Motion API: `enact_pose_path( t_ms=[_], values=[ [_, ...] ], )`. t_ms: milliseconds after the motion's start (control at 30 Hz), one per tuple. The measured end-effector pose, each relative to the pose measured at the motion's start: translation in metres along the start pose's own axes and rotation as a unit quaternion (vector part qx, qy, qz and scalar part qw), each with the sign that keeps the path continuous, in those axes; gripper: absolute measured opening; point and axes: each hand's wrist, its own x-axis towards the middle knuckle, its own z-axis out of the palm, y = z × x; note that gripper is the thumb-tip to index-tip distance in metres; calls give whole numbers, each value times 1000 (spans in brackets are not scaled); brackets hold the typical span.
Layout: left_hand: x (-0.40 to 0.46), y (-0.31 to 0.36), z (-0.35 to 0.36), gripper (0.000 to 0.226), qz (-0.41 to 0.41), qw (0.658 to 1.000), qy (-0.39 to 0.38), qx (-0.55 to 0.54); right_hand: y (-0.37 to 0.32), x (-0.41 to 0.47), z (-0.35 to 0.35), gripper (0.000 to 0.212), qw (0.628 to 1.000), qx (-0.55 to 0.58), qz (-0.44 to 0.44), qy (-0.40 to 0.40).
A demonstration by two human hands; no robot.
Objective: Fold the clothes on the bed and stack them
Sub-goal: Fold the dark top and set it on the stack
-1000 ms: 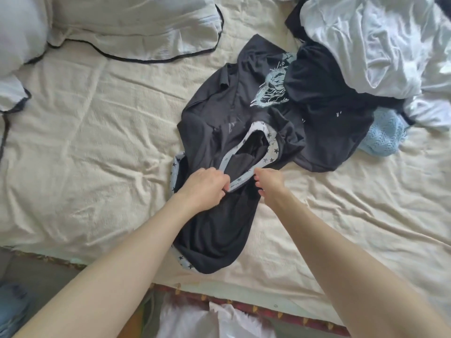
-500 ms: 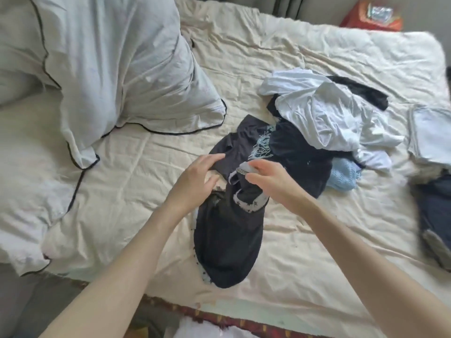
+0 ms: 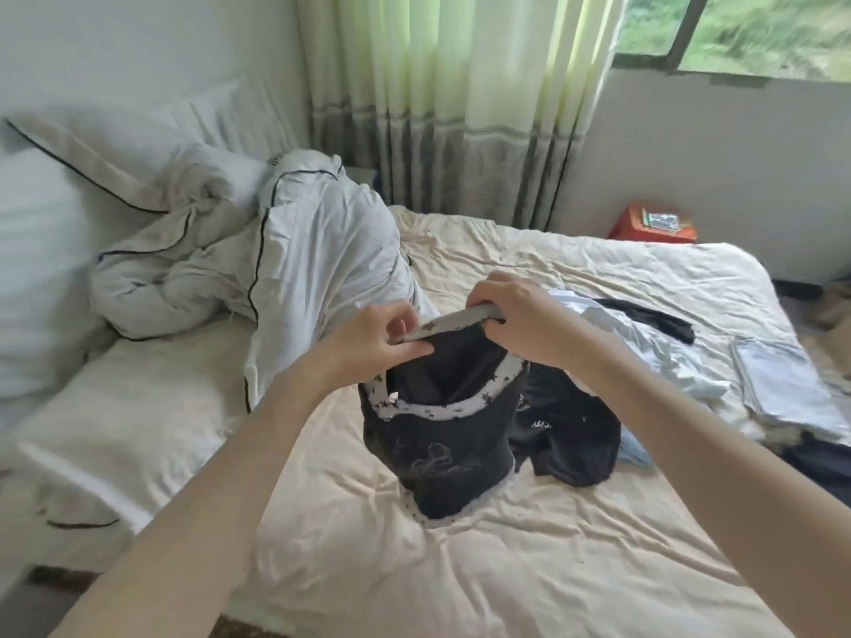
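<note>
Moved since earlier frame: black garment (image 3: 442, 435), then lying on the sheet, now lifted by its trimmed band; hem alone rests on the bed (image 3: 460, 568) near the front edge. View has tilted up, bringing curtain (image 3: 442, 108) and window (image 3: 746, 29) into sight.

Left hand (image 3: 373, 343): fingers pinched on the band, left end. Half a second back it was spread flat above the cloth.

Right hand (image 3: 515, 320): fingers curled round the band, right end. Both hands pull it taut between them, likely so the garment hangs straight and its shape can be read before folding.

Pile (image 3: 612, 356): unfolded white and black clothes, mid-bed toward the right edge, just behind the held garment; a dark piece touches it. Position unchanged.

Folded items (image 3: 778, 384): pale, flat, at the right edge; apparently the stack in progress.

Duvet (image 3: 294, 264) and pillows (image 3: 41, 250): bunched at the left, head end, leaving the middle free for working.

Red box (image 3: 654, 223): beyond the far right corner.
</note>
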Motion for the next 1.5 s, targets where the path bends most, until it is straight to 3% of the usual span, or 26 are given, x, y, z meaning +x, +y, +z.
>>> enact_pose_path(
  t_ms=[100,267,433,600,700,800,900,1033,1133,1200,1267,1333,1367,1433,1500],
  values=[
    [-17,20,-31,15,-3,1000,11,-7,-3,-1,-11,33,999,-21,-22,35],
    [-32,42,-69,13,-11,987,153,46,-2,-6,-5,30,995,-14,-13,95],
    [-51,33,-102,7,-56,960,261,85,5,-6,-9,27,995,52,31,79],
    [-70,18,-113,7,-110,938,307,118,-10,10,-26,15,983,141,38,113],
    [-78,9,-120,8,-126,942,300,84,-20,20,-35,12,949,301,75,50],
    [-88,-1,-127,4,-137,937,320,19,-21,21,-43,8,918,388,81,-33],
    [-96,-9,-122,12,-143,930,332,-61,-21,20,-39,27,901,424,54,-74],
    [-100,-21,-109,18,-154,943,282,-85,-22,20,-33,59,890,440,15,-121],
    [-100,-31,-111,13,-138,942,296,-80,-18,17,-37,47,818,532,14,-219],
    [-103,-37,-114,26,-137,945,286,-84,-13,16,-40,41,785,562,9,-260],
    [-108,-38,-117,51,-157,954,243,-85,-8,18,-40,40,817,521,21,-245],
    [-111,-36,-118,74,-180,967,176,-51,-5,20,-41,28,912,372,22,-171],
    [-112,-34,-118,75,-185,972,136,-41,-4,22,-42,19,948,288,24,-134],
    [-110,-29,-115,49,-191,978,51,-71,0,28,-42,12,974,208,46,-76],
    [-109,-25,-113,18,-182,972,-36,-141,3,32,-43,15,977,205,61,-26]
  ],
)
